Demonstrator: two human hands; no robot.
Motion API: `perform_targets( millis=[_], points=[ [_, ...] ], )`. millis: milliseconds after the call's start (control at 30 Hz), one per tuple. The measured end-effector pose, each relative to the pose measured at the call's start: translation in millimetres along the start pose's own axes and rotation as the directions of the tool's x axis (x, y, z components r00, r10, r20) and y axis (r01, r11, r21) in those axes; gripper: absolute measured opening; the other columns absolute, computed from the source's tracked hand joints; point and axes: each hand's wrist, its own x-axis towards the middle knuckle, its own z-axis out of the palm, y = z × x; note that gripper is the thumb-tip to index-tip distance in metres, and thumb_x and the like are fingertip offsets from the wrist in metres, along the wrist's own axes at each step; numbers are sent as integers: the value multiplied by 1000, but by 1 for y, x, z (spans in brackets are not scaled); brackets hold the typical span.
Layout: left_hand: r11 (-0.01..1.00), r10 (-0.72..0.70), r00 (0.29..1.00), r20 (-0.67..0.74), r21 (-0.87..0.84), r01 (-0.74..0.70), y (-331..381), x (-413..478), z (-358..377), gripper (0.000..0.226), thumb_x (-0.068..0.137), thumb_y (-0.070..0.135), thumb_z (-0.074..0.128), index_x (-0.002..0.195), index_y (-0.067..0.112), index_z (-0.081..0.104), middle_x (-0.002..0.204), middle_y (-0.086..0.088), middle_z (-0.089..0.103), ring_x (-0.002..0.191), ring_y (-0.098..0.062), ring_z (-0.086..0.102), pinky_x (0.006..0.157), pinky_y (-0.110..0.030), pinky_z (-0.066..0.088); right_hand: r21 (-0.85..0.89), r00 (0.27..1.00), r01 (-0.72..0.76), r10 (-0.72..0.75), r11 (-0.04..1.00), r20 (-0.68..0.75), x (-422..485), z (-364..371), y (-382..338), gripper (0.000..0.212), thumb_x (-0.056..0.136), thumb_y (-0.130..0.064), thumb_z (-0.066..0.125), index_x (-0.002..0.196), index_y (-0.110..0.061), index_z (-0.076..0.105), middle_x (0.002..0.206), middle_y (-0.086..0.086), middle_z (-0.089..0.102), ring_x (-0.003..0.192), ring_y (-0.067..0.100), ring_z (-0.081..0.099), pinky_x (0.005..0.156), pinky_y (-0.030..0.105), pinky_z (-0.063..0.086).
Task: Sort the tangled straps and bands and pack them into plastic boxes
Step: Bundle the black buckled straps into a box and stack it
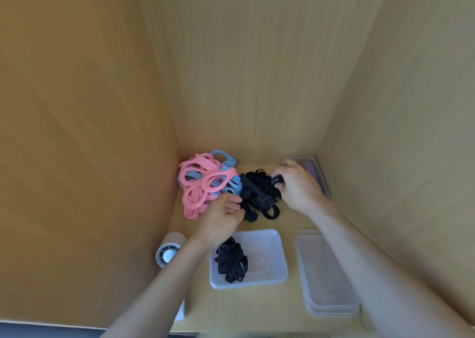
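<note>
1. A white cylindrical roll (pixel 168 251) lies by the bench's left edge.
2. Pink and blue rubber bands (pixel 203 183) are heaped in the far-left corner.
3. The left hand (pixel 221 219), fingers curled, pinches the near-left side of the tangled black straps (pixel 258 196) mid-bench.
4. A clear plastic box (pixel 270 258) near the front edge holds a bundle of black straps (pixel 231 263).
5. The right hand (pixel 298 183) grips a strap end at the tangle's far-right side.
6. Stacked clear plastic lids (pixel 326 273) sit by the right edge.
</note>
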Motion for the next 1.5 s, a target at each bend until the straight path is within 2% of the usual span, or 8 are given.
perform_targets(
  millis=[100, 300, 633, 733, 833, 1000, 1200, 1500],
  points=[
    [996, -83, 995, 52, -5, 84, 13, 12, 12, 28, 91, 25, 69, 117, 22, 58, 107, 5, 67, 95, -6, 63, 72, -19, 47, 216, 997, -17, 33, 976, -72, 1, -5, -8, 13, 91, -11, 71, 103, -18, 72, 101, -9, 52, 85, 18, 61, 79, 33, 51],
    [981, -47, 996, 80, -184, 61, 28, 30, 32, 31, 84, 34, 80, 109, 21, 67, 105, 6, 74, 101, -11, 68, 88, -23, 52, 521, 988, -16, 94, 853, -124, 3, -14, -26, 14, 88, -15, 75, 95, -27, 72, 95, -8, 62, 68, 0, 55, 65, 7, 42],
    [996, 50, 999, -16, -76, -51, 36, 51, 12, 12, 98, 11, 60, 92, 20, 64, 88, 6, 67, 82, -6, 61, 61, -7, 43, -78, 993, 92, -86, 993, 80, 6, -27, -17, 12, 97, -13, 61, 107, -18, 67, 107, -1, 46, 99, 23, 54, 78, 38, 49],
    [997, 55, 998, -41, -54, -57, 42, 57, -1, 14, 97, 10, 62, 91, 22, 62, 89, 5, 68, 83, -8, 62, 59, -3, 42, -40, 998, 13, -11, 999, 63, 7, -30, -10, 8, 97, -17, 62, 103, -21, 66, 106, -4, 46, 94, 21, 57, 80, 38, 53],
    [998, 32, 996, -78, -45, -36, 46, 66, -19, 10, 94, 6, 62, 92, 16, 63, 95, -5, 71, 90, -21, 65, 81, -25, 51, 163, 997, -76, 79, 984, -12, 14, -49, -2, 6, 99, -25, 59, 103, -28, 62, 106, -7, 52, 89, 11, 59, 79, 28, 46],
    [993, 45, 989, -138, 118, -28, 53, 73, -38, 14, 90, 6, 59, 91, -7, 65, 75, -8, 63, 71, -20, 57, 68, -33, 44, 620, 965, -114, 236, 776, -117, 25, -97, -1, 6, 102, -24, 57, 100, -28, 61, 96, -5, 66, 81, 6, 63, 68, 23, 42],
    [950, 53, 987, -151, 313, -3, 72, 68, -48, 27, 82, 17, 60, 56, 16, 53, 41, 11, 49, 37, -4, 42, 37, -17, 30, 900, 923, 79, 309, 429, -228, 29, -143, -16, 6, 102, -15, 58, 104, -11, 62, 89, 5, 68, 57, 8, 64, 59, 20, 52],
    [978, 51, 998, -40, 202, -42, 101, 72, -52, 16, 86, 0, 60, 96, 11, 67, 92, -14, 73, 78, -26, 70, 76, -38, 58, 966, 932, 256, 275, -40, -235, 35, -193, -46, 9, 100, -12, 61, 102, -3, 60, 90, 17, 74, 75, 31, 74, 71, 32, 59]
  ],
)
